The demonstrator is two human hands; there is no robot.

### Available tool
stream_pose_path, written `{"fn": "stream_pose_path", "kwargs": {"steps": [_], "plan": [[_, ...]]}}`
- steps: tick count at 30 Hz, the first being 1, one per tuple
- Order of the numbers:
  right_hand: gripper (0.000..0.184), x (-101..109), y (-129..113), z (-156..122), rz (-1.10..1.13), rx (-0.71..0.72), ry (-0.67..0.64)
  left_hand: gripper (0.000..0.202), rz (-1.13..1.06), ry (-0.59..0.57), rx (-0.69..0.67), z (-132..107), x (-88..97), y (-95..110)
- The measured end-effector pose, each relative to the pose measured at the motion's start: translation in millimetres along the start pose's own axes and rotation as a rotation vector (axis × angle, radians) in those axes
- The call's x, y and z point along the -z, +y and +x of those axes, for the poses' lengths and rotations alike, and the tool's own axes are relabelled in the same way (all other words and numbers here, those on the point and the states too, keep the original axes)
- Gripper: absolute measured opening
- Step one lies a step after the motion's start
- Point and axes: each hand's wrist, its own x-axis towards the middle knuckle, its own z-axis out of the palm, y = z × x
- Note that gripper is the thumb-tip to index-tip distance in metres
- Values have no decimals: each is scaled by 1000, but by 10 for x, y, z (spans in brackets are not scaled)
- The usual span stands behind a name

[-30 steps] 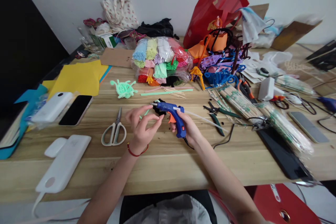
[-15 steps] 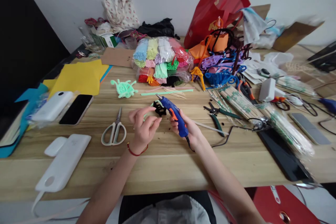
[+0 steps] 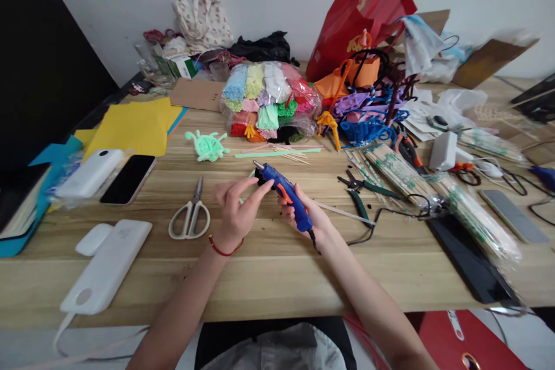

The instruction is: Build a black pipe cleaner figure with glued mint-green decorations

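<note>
My right hand is wrapped round a blue glue gun with an orange trigger, its metal nozzle pointing up and left. My left hand, a red cord bracelet on its wrist, is beside the nozzle. Its thumb and forefinger are apart, and the thumb tip is at the gun's front; I cannot tell whether they touch. A small black piece shows just under the nozzle, partly hidden by the gun and fingers. Behind the left fingers a bit of mint-green stem shows. Farther back lies a mint-green fuzzy bundle.
Scissors lie left of my hands. Green-handled pliers and a black cord are on the right. Behind stand a bag of coloured fuzzy stems and a red bag. Bundled sticks lie at right, phones and power banks at left.
The glue gun has tipped slightly down and left, now covering more of the black piece. My left thumb has moved up to the gun's front. The view has shifted slightly.
</note>
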Motion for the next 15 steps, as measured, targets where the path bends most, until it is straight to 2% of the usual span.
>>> {"fn": "stream_pose_path", "kwargs": {"steps": [3, 5, 11, 13, 15], "plan": [[32, -23, 22, 11, -16, -34, 33, 39, 77, -50, -50, -95, 18, -86], [32, -29, 38, 20, -7, -64, 39, 34, 67, -50, -42, -152, 38, -152], [31, -31, 41, 25, 56, -169, 25, 32, -29, -223, -68, -119, 174, -273], [32, -36, 34, 26, 105, -207, 8, 34, 1, -181, -125, -85, 189, -283], [32, -38, 35, 31, 157, -221, -14, 36, 39, -91, -172, -66, 162, -273]]}}
